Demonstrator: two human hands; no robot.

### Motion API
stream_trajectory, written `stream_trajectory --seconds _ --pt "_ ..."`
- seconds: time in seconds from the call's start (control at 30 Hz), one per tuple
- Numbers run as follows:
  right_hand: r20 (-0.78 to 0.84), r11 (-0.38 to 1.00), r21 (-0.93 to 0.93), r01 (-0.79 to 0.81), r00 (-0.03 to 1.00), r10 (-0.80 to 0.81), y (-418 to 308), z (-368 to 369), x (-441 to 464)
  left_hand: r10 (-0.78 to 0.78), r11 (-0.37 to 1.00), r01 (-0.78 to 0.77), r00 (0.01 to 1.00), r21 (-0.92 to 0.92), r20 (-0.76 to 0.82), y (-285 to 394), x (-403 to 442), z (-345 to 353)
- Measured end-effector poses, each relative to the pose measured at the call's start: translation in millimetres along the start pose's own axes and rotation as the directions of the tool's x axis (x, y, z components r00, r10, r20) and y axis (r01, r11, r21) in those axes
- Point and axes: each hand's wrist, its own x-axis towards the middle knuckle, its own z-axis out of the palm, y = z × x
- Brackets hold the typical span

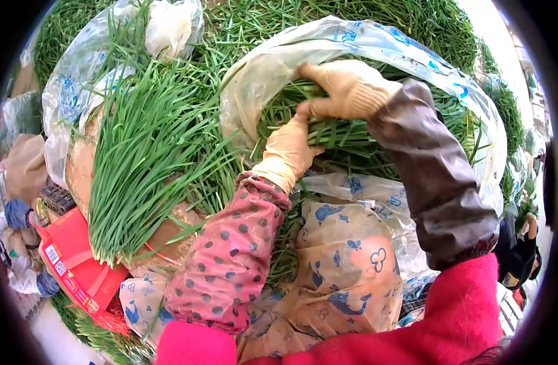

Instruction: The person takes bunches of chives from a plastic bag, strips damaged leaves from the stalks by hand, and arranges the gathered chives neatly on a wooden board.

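My left hand, in a cream knit glove, is closed around the end of a bundle of garlic chives inside a clear plastic bag. Over the top of the same chives, my right hand has its thumb and fingers apart; its fingertips are slightly blurred. The two hands almost meet at the right thumb. The clear bag, printed in blue, lies wide open around the chives. To the left, a large sheaf of garlic chives rests with its pale cut ends toward me.
Loose chives cover the ground at the back. A red packet lies at the left beside a dark box. A knotted plastic bag sits at the top. Patterned plastic covers my lap. Another person is at the far right.
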Motion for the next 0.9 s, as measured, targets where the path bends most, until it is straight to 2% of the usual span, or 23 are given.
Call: stream_trajectory --seconds 0.03,0.1,0.13,0.17,0.2,0.23,0.27,0.33,0.4,0.43,0.47,0.5,0.53,0.6,0.63,0.67,0.7,0.73,0.77,0.8,0.83,0.87,0.9 --pt "0.025 0.997 -0.028 0.075 0.997 -0.074 -1 -1 -8 -0.033 0.998 0.035 0.999 -0.047 0.031 1 -1 -2" --pt "0.071 0.975 -0.076 0.209 0.977 -0.203 -7 -3 -28 -0.050 0.999 0.051 0.998 -0.018 0.038 6 -4 -7" --pt "0.146 0.969 -0.170 0.178 0.977 -0.153 -18 -4 -37 -0.070 0.998 0.069 0.997 0.011 0.041 9 -5 -9" --pt "0.120 0.945 -0.288 0.152 0.985 -0.122 -26 8 -43 0.072 0.995 -0.076 0.995 -0.061 -0.075 -2 -5 2" --pt "0.089 0.908 -0.402 0.121 0.992 -0.092 -33 17 -49 0.054 0.990 -0.060 0.997 -0.130 -0.046 4 -7 -4" --pt "0.057 0.918 -0.383 0.098 0.995 -0.082 -37 19 -53 0.037 0.970 -0.035 0.999 -0.241 0.003 11 -11 -11" --pt "-0.025 0.890 -0.451 0.066 0.996 -0.086 -39 25 -53 0.020 0.938 0.000 0.998 -0.346 0.056 18 -17 -21" --pt "-0.187 0.916 -0.376 0.142 0.956 -0.225 -24 33 -50 0.177 0.755 -0.112 0.984 -0.646 0.035 9 -16 -20" --pt "-0.205 0.900 -0.411 0.148 0.946 -0.250 -17 32 -48 0.198 0.676 -0.088 0.978 -0.732 0.065 8 -21 -23" --pt "-0.124 0.922 -0.343 0.180 0.964 -0.234 -14 29 -48 0.205 0.678 -0.092 0.976 -0.729 0.068 3 -22 -25" --pt "-0.040 0.941 -0.270 0.204 0.974 -0.222 -10 27 -47 0.163 0.600 -0.050 0.985 -0.798 0.061 -7 -21 -24" --pt "-0.040 0.945 -0.256 0.205 0.974 -0.223 -8 25 -47 0.117 0.512 -0.010 0.991 -0.859 0.058 -12 -21 -23" --pt "-0.044 0.944 -0.258 0.204 0.974 -0.222 -6 21 -48 0.085 0.205 -0.041 0.996 -0.978 -0.024 -14 -20 -21" --pt "-0.244 0.981 -0.049 0.189 0.950 -0.195 1 11 -55 -0.003 0.092 -0.059 0.998 -0.994 -0.059 -24 -11 -14" --pt "-0.432 0.970 0.009 0.245 0.875 -0.217 10 15 -58 0.079 0.460 -0.214 0.977 -0.862 -0.200 -35 -7 0" --pt "-0.566 0.961 0.009 0.276 0.794 -0.223 17 9 -63 0.210 0.739 -0.350 0.932 -0.575 -0.297 -50 1 18" --pt "-0.650 0.959 0.029 0.280 0.735 -0.195 23 6 -66 0.533 0.816 -0.572 0.799 -0.080 -0.279 -77 13 30" --pt "-0.727 0.958 0.049 0.284 0.668 -0.161 27 3 -68 0.470 0.860 -0.419 0.872 0.293 -0.134 -95 10 49" --pt "-0.775 0.955 0.110 0.277 0.626 -0.092 28 -5 -73 0.254 0.910 -0.259 0.965 0.322 0.060 -90 7 49" --pt "-0.817 0.963 0.142 0.227 0.576 -0.015 35 -10 -75 0.019 0.917 -0.115 0.969 0.381 0.245 -82 4 51" --pt "-0.796 0.862 0.400 0.313 0.585 0.157 42 -13 -78 -0.019 0.926 -0.079 0.967 0.370 0.253 -72 -2 48" --pt "-0.739 0.695 0.607 0.386 0.596 0.315 48 -18 -82 -0.001 0.924 -0.075 0.980 0.376 0.199 -64 -6 47" --pt "-0.735 0.710 0.600 0.369 0.605 0.306 53 -25 -89 0.066 0.891 -0.149 0.977 0.429 0.203 -73 -2 49"
